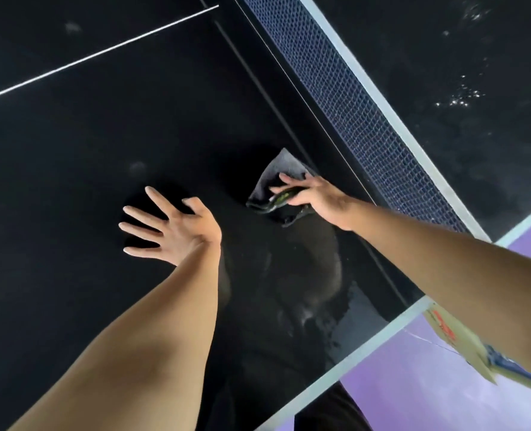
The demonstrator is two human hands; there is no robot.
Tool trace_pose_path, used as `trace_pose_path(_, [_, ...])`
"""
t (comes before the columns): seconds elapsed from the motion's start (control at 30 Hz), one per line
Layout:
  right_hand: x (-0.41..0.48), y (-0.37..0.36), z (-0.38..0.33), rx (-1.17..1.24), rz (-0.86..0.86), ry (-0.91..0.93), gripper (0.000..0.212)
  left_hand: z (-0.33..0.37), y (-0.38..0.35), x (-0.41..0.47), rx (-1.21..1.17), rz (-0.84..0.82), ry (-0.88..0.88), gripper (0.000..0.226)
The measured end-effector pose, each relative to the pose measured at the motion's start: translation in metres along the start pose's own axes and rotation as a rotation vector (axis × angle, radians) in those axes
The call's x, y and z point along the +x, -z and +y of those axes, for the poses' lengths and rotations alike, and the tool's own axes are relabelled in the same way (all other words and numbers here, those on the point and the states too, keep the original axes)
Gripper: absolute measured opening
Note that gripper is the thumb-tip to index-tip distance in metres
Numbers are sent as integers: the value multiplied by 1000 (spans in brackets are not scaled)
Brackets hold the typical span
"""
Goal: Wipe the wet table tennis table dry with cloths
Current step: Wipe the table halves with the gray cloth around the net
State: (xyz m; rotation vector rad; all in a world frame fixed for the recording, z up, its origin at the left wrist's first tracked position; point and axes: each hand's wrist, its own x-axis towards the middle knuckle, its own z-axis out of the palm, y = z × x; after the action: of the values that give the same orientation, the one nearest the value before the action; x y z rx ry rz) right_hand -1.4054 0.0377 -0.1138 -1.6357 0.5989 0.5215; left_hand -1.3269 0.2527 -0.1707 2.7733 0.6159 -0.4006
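**Wiping in progress beside the net**

The right hand (311,197) grips a grey, folded fabric cloth (276,166), with its fingers curled over the bunched near edge. The cloth lies on the black, white-lined table tennis table (71,144), just beside the blue mesh net (351,98), under and beyond the fingertips. The left hand (177,228) is spread flat with straight fingers, apart from the cloth; whether a dark cloth lies beneath it cannot be told. Judged step: mid-wipe. A wet smear (314,306) nearer the table's edge suggests the next stroke should draw the cloth back under steady downward pressure.
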Motion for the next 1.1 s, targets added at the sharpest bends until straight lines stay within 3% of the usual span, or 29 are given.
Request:
trace_pose_path(0.17, [-114, -35, 75, 39, 25, -61, 41, -3, 5, -2, -8, -27, -33, 72])
trace_pose_path(0.27, [-176, -58, 104, 79, 126, -142, 46, -10, 17, -7, -40, -66, -82, 70])
trace_pose_path(0.4, [-244, -70, 146, 276, 221, -326, 34, -43, 34, -17, -143, -242, -317, 68])
trace_pose_path(0.47, [-261, -65, 156, -7, 247, -480, 22, -72, 43, -33, -123, -322, -459, 63])
trace_pose_path(0.53, [-275, -57, 153, -622, 10, -638, 14, -105, 48, -55, -76, -379, -571, 59])
trace_pose_path(0.6, [-284, -53, 143, -993, -137, -685, 15, -142, 52, -79, -20, -411, -636, 61])
trace_pose_path(0.67, [-281, -47, 122, -951, -37, -616, 16, -179, 53, -102, 31, -413, -666, 66])
trace_pose_path(0.8, [-251, -50, 61, -622, 217, -234, 12, -236, 51, -145, 129, -406, -724, 74])
trace_pose_path(0.93, [-182, -81, 9, -884, 399, 111, 40, -267, 50, -160, 186, -387, -756, 70])
trace_pose_path(1.0, [-135, -96, 1, -976, 324, 156, 53, -273, 54, -156, 255, -386, -788, 68])
trace_pose_path(1.1, [-90, -126, 5, -1103, 100, 70, 66, -270, 62, -151, 328, -447, -799, 71])
